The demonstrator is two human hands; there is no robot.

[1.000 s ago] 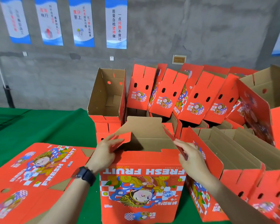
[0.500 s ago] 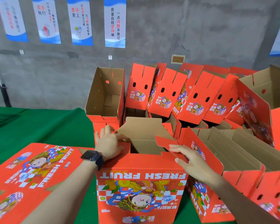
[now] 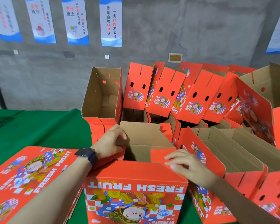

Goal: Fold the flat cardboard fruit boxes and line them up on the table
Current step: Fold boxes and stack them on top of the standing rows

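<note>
While right hand (image 3: 189, 165) presses its red flap (image 3: 162, 155), cardboard box (image 3: 136, 175) gapes.

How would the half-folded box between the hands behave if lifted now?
Probably light: the box looks empty corrugated card. It looks stiff, but flaps under the left hand and right hand would likely spring open.

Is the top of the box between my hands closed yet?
No, the box is open on top, with its brown inside showing between the left hand and the right hand.
</note>
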